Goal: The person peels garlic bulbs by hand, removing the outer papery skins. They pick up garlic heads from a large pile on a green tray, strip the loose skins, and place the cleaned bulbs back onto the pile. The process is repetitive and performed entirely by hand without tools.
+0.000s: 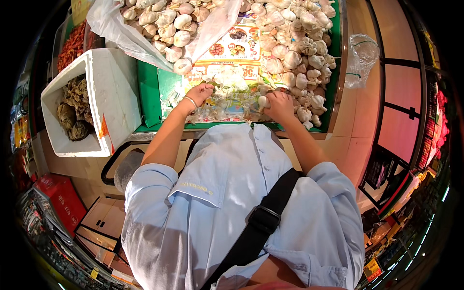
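My right hand (281, 105) is closed around a garlic bulb (264, 102) at the near edge of a green-lined bin (152, 92). Opposite it, the fingers of my left hand (197, 95) are pinched together over loose, papery garlic skins (231, 79); what they hold, if anything, is too small to make out. A large heap of garlic bulbs (299, 53) fills the bin's right side, next to my right hand. More bulbs (166, 29) lie at the far left with a translucent plastic bag (113, 26). Colourful printed sheets (227, 55) show in the middle.
A white foam box (118, 92) with dark brown, wrinkled contents (75, 108) stands tilted against the bin's left side. Dried red peppers (72, 46) lie beyond it. Right of the bin is a crumpled clear bag (362, 60). A red carton (60, 200) stands at lower left.
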Demonstrator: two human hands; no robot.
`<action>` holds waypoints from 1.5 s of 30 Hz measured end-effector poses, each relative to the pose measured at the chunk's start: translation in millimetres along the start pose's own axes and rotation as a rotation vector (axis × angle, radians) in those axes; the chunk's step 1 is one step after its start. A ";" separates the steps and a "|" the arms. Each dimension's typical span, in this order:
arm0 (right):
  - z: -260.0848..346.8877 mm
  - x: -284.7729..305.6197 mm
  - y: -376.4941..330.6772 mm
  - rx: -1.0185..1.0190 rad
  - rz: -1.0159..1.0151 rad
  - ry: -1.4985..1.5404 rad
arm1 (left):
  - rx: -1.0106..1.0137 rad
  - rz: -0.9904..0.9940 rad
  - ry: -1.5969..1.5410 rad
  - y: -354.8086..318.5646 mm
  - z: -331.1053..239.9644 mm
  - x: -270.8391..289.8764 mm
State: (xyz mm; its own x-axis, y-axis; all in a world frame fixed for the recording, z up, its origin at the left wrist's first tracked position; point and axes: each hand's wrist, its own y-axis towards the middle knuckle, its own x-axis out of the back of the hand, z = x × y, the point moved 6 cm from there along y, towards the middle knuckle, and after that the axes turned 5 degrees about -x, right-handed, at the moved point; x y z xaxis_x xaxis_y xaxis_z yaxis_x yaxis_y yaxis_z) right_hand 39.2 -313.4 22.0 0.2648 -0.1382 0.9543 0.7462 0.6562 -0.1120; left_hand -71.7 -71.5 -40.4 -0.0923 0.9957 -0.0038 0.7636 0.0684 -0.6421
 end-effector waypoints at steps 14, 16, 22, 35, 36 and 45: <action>42.9 5.2 4.1 -0.653 0.634 1.745 | 0.048 0.105 -0.477 -26.7 -59.3 -46.2; 45.0 2.7 3.2 -0.660 0.702 1.829 | -0.025 0.153 -0.641 -22.2 -62.2 -55.2; 45.1 4.5 3.9 -0.595 0.631 1.489 | 0.053 0.263 -0.950 -11.5 -58.2 -69.7; 47.1 22.4 0.1 -0.408 0.471 1.205 | -0.076 0.403 -0.850 -19.0 -70.6 -113.1; 43.0 14.4 1.2 -0.495 0.480 1.271 | -0.048 0.330 -0.675 -16.3 -66.7 -113.5; 3.7 -9.5 -1.5 -0.680 0.406 1.321 | -0.485 -0.175 0.911 -11.1 -74.5 -78.5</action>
State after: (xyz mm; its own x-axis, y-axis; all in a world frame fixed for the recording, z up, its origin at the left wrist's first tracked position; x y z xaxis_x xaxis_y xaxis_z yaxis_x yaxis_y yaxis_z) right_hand 33.3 -310.3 14.1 0.5734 -0.8179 -0.0481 0.5232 0.4107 -0.7467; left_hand -25.4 -145.8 24.1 0.1363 0.6258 0.7680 0.9791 0.0328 -0.2006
